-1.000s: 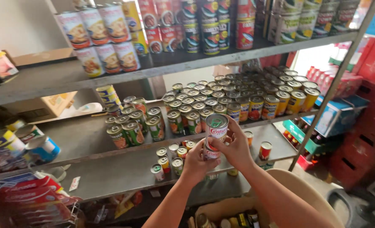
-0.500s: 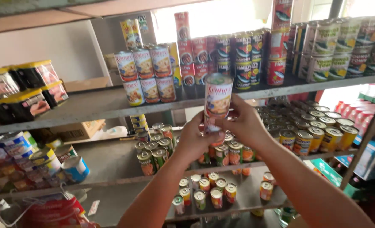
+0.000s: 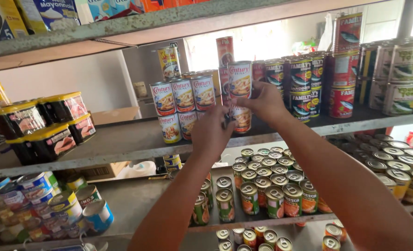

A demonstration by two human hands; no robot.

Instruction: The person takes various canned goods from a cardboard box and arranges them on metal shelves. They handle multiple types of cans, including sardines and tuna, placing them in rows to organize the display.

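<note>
Cans raised from mid-air to shelf stack | right hand (image 3: 262, 103) grips upper can (image 3: 240, 79) | left hand (image 3: 212, 132) holds lower can (image 3: 241, 118), between both hands

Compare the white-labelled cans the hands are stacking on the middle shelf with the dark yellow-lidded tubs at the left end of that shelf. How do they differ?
The white-labelled cans are tall, round metal cylinders; the yellow-lidded tubs are squat, dark and boxier. The cans have plain metal tops, the tubs yellow lids. The right hand holds one can at the stack, with the left hand just below it; no hand touches the tubs. Both kinds sit two high on the grey shelf.
</note>
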